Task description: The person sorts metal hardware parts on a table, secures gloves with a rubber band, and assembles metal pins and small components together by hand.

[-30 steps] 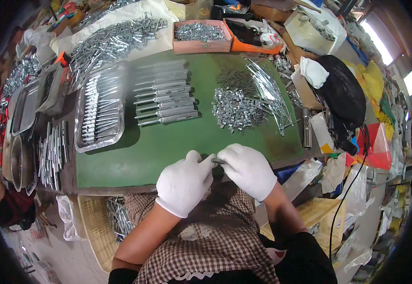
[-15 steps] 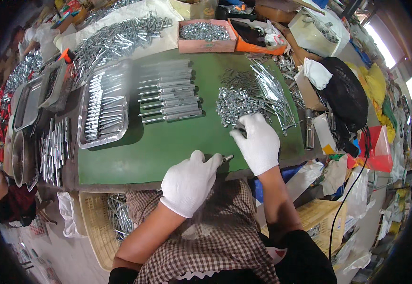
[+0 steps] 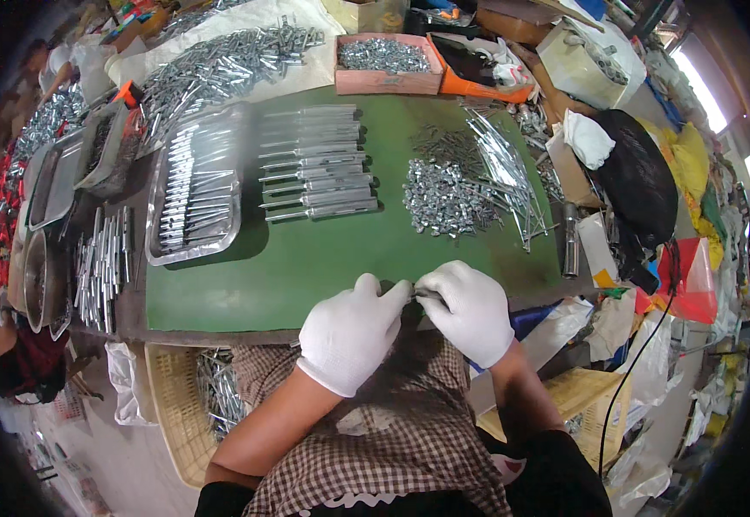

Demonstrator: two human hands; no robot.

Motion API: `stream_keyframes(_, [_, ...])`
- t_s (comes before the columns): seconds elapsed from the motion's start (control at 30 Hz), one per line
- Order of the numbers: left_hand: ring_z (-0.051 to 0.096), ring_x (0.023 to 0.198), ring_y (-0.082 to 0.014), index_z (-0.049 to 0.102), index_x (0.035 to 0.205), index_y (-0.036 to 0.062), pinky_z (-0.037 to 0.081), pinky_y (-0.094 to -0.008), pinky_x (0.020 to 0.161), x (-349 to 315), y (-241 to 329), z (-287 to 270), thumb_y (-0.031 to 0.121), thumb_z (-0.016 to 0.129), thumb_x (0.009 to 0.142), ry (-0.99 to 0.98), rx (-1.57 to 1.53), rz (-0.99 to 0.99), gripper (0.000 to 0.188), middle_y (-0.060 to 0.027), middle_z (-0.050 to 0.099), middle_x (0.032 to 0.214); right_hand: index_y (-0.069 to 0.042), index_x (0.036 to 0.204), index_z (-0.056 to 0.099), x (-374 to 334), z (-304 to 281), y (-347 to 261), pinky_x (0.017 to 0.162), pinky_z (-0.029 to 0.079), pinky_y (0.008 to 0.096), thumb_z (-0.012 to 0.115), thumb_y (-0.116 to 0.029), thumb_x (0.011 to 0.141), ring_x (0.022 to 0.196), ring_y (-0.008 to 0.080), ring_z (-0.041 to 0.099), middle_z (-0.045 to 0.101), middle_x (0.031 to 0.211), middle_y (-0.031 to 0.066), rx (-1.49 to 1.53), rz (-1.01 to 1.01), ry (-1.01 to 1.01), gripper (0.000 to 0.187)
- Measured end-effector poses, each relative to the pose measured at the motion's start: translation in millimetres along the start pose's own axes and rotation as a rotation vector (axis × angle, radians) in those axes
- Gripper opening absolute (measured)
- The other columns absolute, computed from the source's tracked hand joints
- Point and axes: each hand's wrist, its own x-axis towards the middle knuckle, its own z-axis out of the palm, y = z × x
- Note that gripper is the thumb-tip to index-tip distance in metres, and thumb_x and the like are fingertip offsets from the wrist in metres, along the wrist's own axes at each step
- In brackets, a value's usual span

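My left hand [image 3: 345,334], in a white glove, is closed around a metal tube, most of it hidden by the fingers. Against the tube's end my right hand [image 3: 468,315], gloved alike, is pinched; whatever small piece it holds is hidden. Both hands meet over the near edge of the green work mat [image 3: 220,306]. Beyond the right hand lies a pile of small shiny metal fittings [image 3: 444,198], with long thin rods [image 3: 513,185] beside it and short dark pins [image 3: 448,146] behind. A row of pointed metal tools [image 3: 323,185] lies farther left.
A clear tray [image 3: 235,226] of similar pointed tools sits on the mat's left. Loose metal tubes [image 3: 103,267] lie left of the mat. At the back are a pink box [image 3: 383,82] of small parts and an orange box [image 3: 478,88]. A yellow crate [image 3: 168,405] stands below.
My right hand has drawn back from the pile of fittings toward me and met the end of the tube in my left hand. The left hand has hardly moved.
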Motion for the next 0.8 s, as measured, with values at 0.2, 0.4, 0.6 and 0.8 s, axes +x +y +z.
stream_keyframes(0.2, [0.064,0.06,-0.0262,0.07,0.114,0.0194,0.052,-0.039,0.051,-1,-2,2,0.021,0.067,0.088,-0.024,0.001,0.003,0.026,-0.0073,0.058,0.081,-0.009,0.09,0.066,5,-2,-6,0.072,0.052,0.0441,0.071,-0.015,0.084,0.084,0.0342,0.065,0.065,0.091,0.0103,0.009,0.088,-0.059,0.01])
stream_keyframes(0.4, [0.064,0.06,-0.0258,0.064,0.124,0.0206,0.052,-0.039,0.05,-2,-5,1,0.018,0.064,0.088,-0.117,0.071,0.071,0.036,-0.0082,0.057,0.081,-0.003,0.09,0.067,6,-3,0,0.07,0.051,0.0399,0.073,-0.008,0.081,0.081,0.0317,0.066,0.065,0.087,0.0135,0.057,0.171,-0.075,0.012])
stream_keyframes(0.6, [0.063,0.056,-0.0287,0.061,0.126,0.0205,0.052,-0.0423,0.048,3,-4,-5,0.017,0.06,0.088,-0.178,0.084,0.077,0.038,-0.0101,0.056,0.08,-0.003,0.079,0.06,18,7,-1,0.057,0.044,0.0323,0.067,-0.019,0.091,0.059,0.0201,0.05,0.049,0.068,0.0069,0.849,0.201,0.102,0.02])
stream_keyframes(0.8, [0.062,0.054,-0.0294,0.062,0.126,0.0219,0.051,-0.0422,0.046,6,-1,-4,0.017,0.059,0.09,-0.177,0.078,0.075,0.036,-0.0101,0.056,0.079,-0.003,0.07,0.049,32,35,11,0.043,0.023,0.0287,0.047,-0.025,0.098,0.046,0.0107,0.028,0.03,0.055,-0.0013,1.891,0.144,0.362,0.036])
